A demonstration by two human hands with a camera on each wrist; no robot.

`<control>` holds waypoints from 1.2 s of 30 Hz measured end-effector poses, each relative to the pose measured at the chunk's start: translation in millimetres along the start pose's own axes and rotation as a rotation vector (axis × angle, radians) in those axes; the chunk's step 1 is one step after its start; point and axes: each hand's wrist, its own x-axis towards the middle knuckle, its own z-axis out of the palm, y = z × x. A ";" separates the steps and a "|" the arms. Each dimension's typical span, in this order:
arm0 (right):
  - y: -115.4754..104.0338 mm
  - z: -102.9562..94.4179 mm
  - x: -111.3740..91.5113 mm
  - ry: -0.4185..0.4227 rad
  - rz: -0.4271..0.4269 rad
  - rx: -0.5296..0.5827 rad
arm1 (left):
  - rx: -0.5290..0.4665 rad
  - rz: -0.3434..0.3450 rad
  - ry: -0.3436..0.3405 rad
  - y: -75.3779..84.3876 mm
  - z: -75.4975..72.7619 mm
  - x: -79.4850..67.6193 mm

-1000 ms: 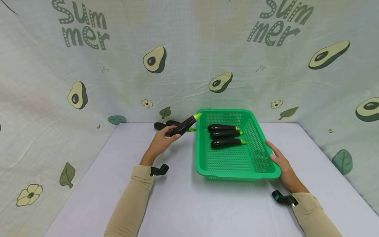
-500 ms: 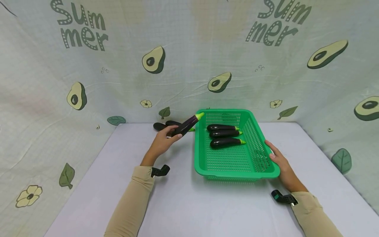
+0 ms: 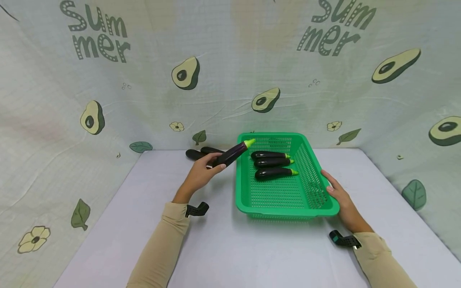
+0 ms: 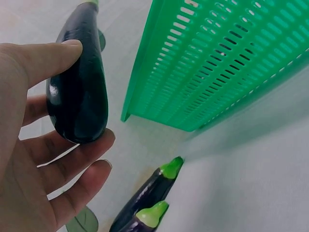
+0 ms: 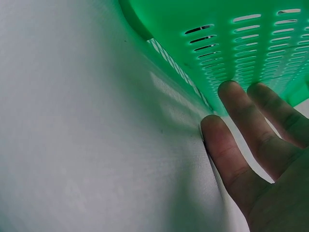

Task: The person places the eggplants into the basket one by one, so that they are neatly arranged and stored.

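An eggplant (image 3: 232,154) with a bright green stem is held between the thumb and fingers of my left hand (image 3: 200,174). It tilts up to the right, its stem end over the left rim of a green plastic basket (image 3: 248,200). In the left wrist view, the thumb presses one side of the held eggplant (image 4: 79,96), and its rounded end points down. My right hand (image 3: 343,200) rests against the basket's right side. The right wrist view shows its extended fingers (image 5: 241,108) at the slotted wall, with the thumb out of sight there.
Three eggplants (image 3: 275,173) lie side by side in the basket. Two more eggplants (image 3: 194,154) lie on the white table (image 3: 230,248) behind my left hand, partly hidden. A printed cloth (image 3: 223,80) hangs behind the table.
My left hand has moved a little to the right with its eggplant, bringing the stem over the basket's left rim. My right hand stays at the basket's side.
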 end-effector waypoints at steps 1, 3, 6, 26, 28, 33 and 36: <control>0.0 0.1 0.1 0.000 0.000 -0.002 | 0.000 0.004 -0.001 0.9 0.5 -0.3; -0.1 0.2 0.0 0.002 0.000 -0.003 | -0.002 0.017 -0.008 2.8 1.4 -0.7; -0.7 0.4 -0.1 0.003 0.001 -0.005 | -0.001 0.037 -0.015 5.9 2.8 -1.2; 0.4 1.2 1.3 -0.006 -0.015 -0.002 | 0.009 0.045 -0.020 12.1 8.0 -5.9; 0.6 1.3 0.9 -0.006 -0.016 -0.002 | 0.009 0.046 -0.024 13.2 8.3 -5.7; 1.3 0.9 -0.4 0.004 -0.021 -0.011 | 0.019 0.056 -0.036 17.4 10.2 -2.9; 1.6 0.5 -0.5 0.007 -0.023 -0.016 | 0.032 0.074 -0.043 19.6 11.3 -0.3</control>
